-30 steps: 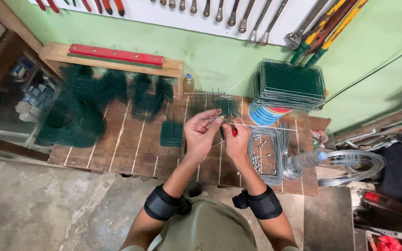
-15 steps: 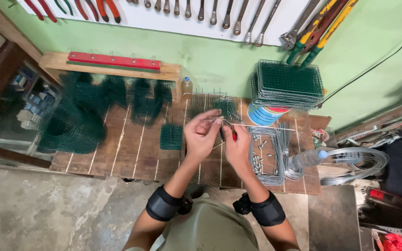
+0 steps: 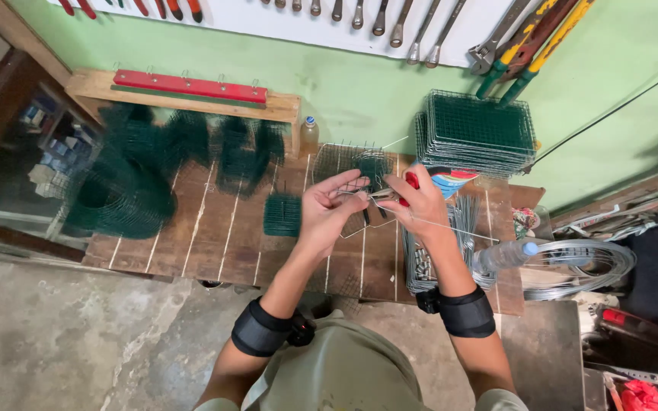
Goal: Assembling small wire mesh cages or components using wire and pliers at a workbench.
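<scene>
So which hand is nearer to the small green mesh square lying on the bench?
Left. The left hand is just right of the small green mesh square; the right hand is farther right, beyond the left hand.

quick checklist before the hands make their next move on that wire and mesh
1. Left hand on the work: ok, fingers pinch a thin wire over the mesh panel.
2. Right hand has its tool: ok, red-handled pliers in its grip.
3. Pliers closed on the wire: cannot tell, tips hidden between the hands.
4. Wire's loose end clear: ok, it runs out right over the tray of cut wires.
5. Bottle out of the way: not ok, it lies by the right forearm.
6. Bench space under the hands: ok, bare planks.
</scene>
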